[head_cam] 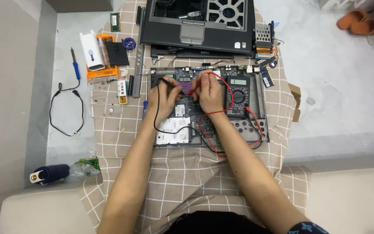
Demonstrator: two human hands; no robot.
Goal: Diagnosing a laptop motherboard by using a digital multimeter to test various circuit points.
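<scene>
Over the motherboard [182, 110], left hand [166, 97] pinches the black probe [168, 81], right hand [209, 92] the red probe [204, 82]; tips seemingly meet mid-board, multimeter [238, 96] just right.

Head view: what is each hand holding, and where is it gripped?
Left hand pinches the black probe by its handle; right hand pinches the red probe likewise.
</scene>
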